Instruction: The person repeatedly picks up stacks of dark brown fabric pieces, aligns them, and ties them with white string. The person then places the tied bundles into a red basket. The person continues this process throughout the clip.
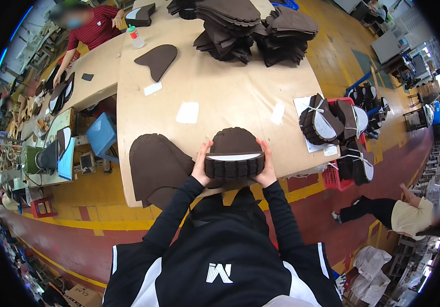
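Dark brown foam pieces with scalloped edges make up a thick stack [234,166] near the table's front edge. A white strip shows across its upper side. My left hand [201,162] presses against the stack's left side, and my right hand [266,166] grips the opposite side. Just behind it lie more brown pieces with a rounded far edge [234,138]; whether they belong to the same stack I cannot tell. To the left of my left hand, large flat brown pieces [156,161] overlap at the table edge.
On the table [220,97] lie white papers [187,112], a single brown piece [157,60], a bottle [136,37] and tall brown piles [230,30]. Tied bundles [322,123] sit at the right by a red crate [332,178]. A person [94,25] works at far left; another [409,212] is at right.
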Demonstrator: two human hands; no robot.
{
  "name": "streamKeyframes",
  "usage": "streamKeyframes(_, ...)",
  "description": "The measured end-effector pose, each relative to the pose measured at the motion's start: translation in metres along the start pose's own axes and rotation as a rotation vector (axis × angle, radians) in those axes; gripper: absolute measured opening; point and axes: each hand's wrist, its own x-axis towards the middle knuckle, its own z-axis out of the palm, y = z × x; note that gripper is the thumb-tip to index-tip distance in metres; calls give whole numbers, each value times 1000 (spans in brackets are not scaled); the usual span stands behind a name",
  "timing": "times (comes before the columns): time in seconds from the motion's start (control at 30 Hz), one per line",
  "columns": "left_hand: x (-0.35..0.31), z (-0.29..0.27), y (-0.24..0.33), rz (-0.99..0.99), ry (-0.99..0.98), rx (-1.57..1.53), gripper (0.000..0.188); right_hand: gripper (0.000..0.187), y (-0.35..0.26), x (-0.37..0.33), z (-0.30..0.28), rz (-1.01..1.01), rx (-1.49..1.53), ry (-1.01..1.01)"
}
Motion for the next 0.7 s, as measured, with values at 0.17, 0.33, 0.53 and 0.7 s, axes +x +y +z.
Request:
streamKeyframes(0.17,3,-3,1,-78,38,-121,52,64,13,10,-20,41,-104,-57)
streamKeyframes(0.33,5,-15,14,38,83,-159,22,26,-4,5,-15,-33,-204,-28)
streamKeyframes(0.53,6,-5,-4,30,113,-63,34,28,16,-4,-5,77,-200,-3)
streamKeyframes(0.7,14,-12,-10,-283,3,-171,26,26,5,2,-7,95,-216,-59)
